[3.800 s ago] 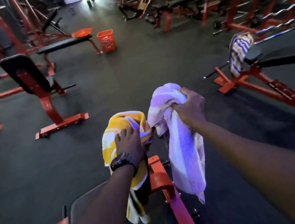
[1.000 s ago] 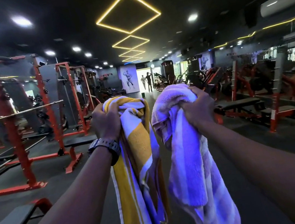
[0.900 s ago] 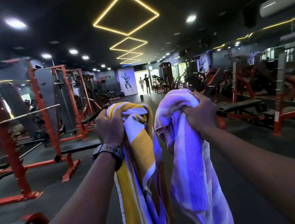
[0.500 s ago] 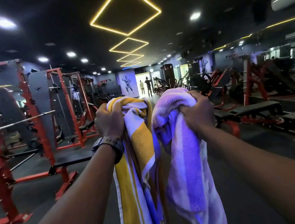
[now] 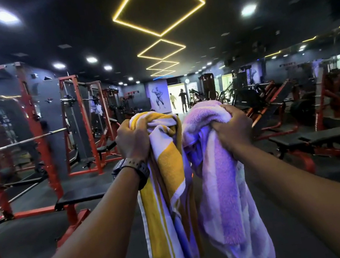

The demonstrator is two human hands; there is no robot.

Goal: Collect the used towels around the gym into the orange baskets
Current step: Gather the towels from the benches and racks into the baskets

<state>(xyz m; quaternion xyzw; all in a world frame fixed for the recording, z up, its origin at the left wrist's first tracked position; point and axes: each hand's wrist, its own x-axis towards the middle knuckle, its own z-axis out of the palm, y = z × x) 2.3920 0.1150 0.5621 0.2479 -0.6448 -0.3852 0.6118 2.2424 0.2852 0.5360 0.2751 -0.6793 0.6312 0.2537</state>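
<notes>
Head view: both arms reach out at the centre of the frame, each fist bunched around the top of a towel. The left hand [image 5: 132,140], a dark watch [image 5: 136,169] on its wrist, has its fingers curled tight on the yellow-and-white striped towel [image 5: 168,174]. The right hand [image 5: 231,128] clenches the lilac towel [image 5: 224,187]. The two towels hang straight down, long axis vertical, side by side and touching at mid-frame; their lower ends are cut off by the bottom edge. No orange basket shows anywhere, so I cannot say which hand is nearer to one. Red racks [image 5: 37,129] fill the left of the frame and a black bench [image 5: 324,135] sits at right. Far equipment is dim and blurred.
</notes>
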